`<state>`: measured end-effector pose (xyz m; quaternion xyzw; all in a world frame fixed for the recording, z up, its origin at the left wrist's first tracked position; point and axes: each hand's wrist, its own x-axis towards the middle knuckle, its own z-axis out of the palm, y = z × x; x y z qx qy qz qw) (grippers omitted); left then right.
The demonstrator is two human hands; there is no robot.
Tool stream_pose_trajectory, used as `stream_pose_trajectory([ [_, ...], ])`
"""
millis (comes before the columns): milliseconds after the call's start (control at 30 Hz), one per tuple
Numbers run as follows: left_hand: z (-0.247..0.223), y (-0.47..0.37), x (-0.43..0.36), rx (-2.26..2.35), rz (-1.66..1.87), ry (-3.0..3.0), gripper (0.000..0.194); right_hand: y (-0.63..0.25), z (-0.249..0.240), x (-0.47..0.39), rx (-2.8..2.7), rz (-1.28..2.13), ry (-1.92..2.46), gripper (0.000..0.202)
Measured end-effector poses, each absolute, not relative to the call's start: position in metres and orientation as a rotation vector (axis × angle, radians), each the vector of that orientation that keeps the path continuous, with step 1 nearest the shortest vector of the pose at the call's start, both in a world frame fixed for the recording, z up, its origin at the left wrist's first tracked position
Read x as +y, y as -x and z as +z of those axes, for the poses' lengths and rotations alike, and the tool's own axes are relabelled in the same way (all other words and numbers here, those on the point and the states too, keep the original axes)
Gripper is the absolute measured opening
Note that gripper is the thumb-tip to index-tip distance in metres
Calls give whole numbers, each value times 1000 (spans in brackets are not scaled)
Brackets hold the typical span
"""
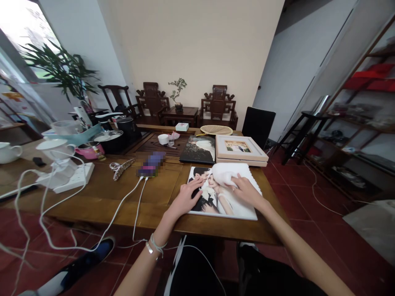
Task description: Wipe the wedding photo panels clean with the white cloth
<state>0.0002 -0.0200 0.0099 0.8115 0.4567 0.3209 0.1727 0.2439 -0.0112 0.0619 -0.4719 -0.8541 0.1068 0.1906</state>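
Observation:
A wedding photo panel [212, 201] lies flat near the table's front edge. My left hand [189, 195] rests on its left side with the fingers spread out and nothing held. With bent fingers, my right hand [245, 189] grips a bunched white cloth [224, 174] against the panel's upper right part. The cloth covers some of the picture there. Just beyond the panel sit a dark photo album [197, 150] and a stack of light wooden picture frames [220, 157]. A woven fan [216, 130] lies behind them.
Left on the wooden table [154, 197] are a phone [151, 164] on white cables, a hair claw clip [121, 168] and a power strip [74, 179]. Farther back stand pots [108, 135], a white cup [55, 148] and a tissue box [182, 126]. Someone's shoe [103, 248] shows below left.

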Motion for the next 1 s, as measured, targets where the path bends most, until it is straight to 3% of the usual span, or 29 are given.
stream_pose_trajectory([
  [233,7,-1,-19,1295,924,-2300,34,-250,88,-102,-2595,633,1346,18],
  [400,7,-1,-19,1292,928,-2301,33,-254,96,-102,-2602,770,1315,18],
  [733,8,0,-18,1278,922,-2303,35,-232,71,10,-2461,365,1284,25],
  [867,8,0,-18,1285,919,-2302,35,-220,68,-4,-2479,303,1231,32],
  [1000,6,-1,-18,1291,923,-2312,34,-221,79,-52,-2609,322,1276,23],
])
